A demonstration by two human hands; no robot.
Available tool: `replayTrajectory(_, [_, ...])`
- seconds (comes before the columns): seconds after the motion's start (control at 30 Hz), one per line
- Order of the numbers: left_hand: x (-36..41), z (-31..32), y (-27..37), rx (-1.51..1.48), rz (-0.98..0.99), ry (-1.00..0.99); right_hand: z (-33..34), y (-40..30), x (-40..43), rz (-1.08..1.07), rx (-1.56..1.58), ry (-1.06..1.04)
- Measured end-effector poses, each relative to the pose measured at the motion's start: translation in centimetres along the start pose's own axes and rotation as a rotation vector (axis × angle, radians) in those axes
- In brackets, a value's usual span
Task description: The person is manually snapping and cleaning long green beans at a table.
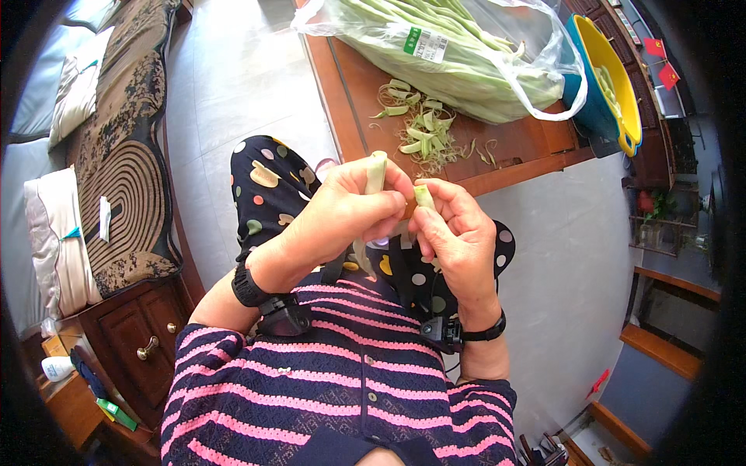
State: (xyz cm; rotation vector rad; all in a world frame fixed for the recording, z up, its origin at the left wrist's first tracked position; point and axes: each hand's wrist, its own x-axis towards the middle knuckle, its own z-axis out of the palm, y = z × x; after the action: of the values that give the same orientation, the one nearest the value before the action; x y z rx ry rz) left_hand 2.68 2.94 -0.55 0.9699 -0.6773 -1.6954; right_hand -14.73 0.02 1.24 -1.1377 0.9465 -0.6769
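Observation:
My left hand (344,204) grips a long, flat green bean (376,175), whose upper end stands above the fist; a pale length hangs below it over my lap. Close beside it, my right hand (463,236) pinches a short piece of green bean (424,198) between thumb and fingers. Just beyond my hands, a pile of bean ends and stringy trimmings (428,131) lies on the wooden table (501,157). Behind that pile, a clear plastic bag (501,87) full of long green beans (431,20) rests on the tabletop and bears a printed label.
A blue-and-yellow basket (629,116) with bean pieces inside stands at the right end of the table. To the left is a wooden sofa with a patterned cover (128,204) and a cabinet (137,349). Grey floor tiles (559,250) extend to the right.

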Motion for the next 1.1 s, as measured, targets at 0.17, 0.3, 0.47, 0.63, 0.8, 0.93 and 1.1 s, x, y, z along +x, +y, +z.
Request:
replayTrajectory(0.17, [-0.1,1.0,0.6,-0.102,-0.036,0.114,-0.4,0.0,0.2,-0.099,0.003,0.040])
replayTrajectory(0.3, [-0.3,0.6,0.6,0.232,-0.023,0.017,-1.3,0.2,0.7,-0.302,-0.191,0.117])
replayTrajectory(0.47, [-0.6,1.3,0.6,0.561,0.050,-0.025,-0.9,-2.0,0.5,-0.292,-0.452,0.001])
replayTrajectory(0.63, [-0.3,1.4,0.3,0.754,0.139,-0.074,-1.1,-1.6,1.5,-0.583,-0.578,-0.178])
replayTrajectory(0.8, [-0.2,1.8,0.6,0.825,0.144,-0.137,-1.6,-1.9,0.6,-0.154,-0.299,-0.162])
replayTrajectory(0.93, [0.1,1.9,-0.1,0.753,0.149,-0.084,-1.2,-0.8,0.3,-0.098,-0.116,-0.154])
replayTrajectory(1.1, [0.0,2.3,0.7,0.625,0.001,-0.111,-0.6,-0.2,-0.2,-0.138,0.049,-0.108])
